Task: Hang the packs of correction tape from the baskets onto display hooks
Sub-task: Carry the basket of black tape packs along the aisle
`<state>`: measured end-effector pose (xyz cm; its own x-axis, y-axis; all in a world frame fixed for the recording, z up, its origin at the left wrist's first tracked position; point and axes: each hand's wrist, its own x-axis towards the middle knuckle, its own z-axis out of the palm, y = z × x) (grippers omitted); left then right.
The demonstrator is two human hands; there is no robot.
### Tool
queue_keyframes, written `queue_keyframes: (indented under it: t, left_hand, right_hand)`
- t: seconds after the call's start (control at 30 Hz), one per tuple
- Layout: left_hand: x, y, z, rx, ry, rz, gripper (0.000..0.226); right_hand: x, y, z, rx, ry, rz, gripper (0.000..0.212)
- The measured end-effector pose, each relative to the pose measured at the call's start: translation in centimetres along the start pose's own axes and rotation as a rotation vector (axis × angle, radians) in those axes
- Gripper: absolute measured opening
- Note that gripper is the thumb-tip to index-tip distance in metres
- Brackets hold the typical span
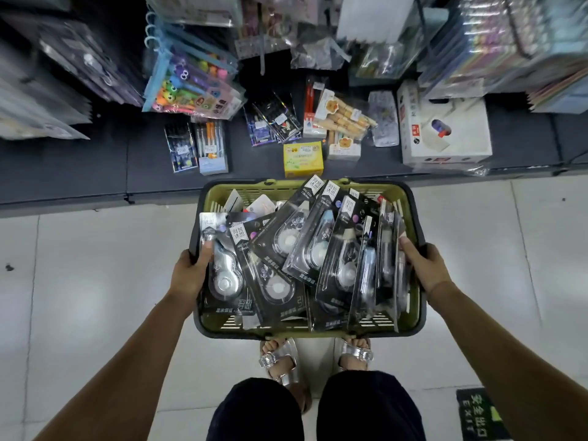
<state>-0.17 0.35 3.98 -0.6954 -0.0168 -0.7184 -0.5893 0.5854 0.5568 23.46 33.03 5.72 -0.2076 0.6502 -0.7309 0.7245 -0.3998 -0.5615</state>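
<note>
An olive-green basket (413,308) with a dark rim hangs in front of me above the floor, held level. It is filled with several black packs of correction tape (286,249), lying overlapped and fanned. My left hand (191,273) grips the basket's left rim, thumb over the edge onto a pack. My right hand (424,267) grips the right rim, thumb against the packs there. Display hooks with hanging goods are blurred at the top of the view.
A low dark shelf (95,173) runs across ahead, carrying pen packs (197,148), a yellow box (303,159), a white carton (445,132) and other stationery. Hanging pouches (191,81) crowd the racks above. My feet in silver sandals (280,361) stand on pale floor tiles below the basket.
</note>
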Motion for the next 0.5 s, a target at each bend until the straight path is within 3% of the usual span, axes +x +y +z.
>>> queue_keyframes:
  t: [0.23,0.5]
  left_hand:
    - [-10.3,7.4,-3.3,0.009,-0.195,0.325,0.051]
    - [-24.5,18.1,-3.6,0.091,-0.354,0.446,0.077]
  right_hand:
    - [-10.3,-3.9,-7.6,0.082,0.065,-0.106,0.047]
    - [-25.8,-8.1,-19.9,0.211,0.204,-0.152,0.046]
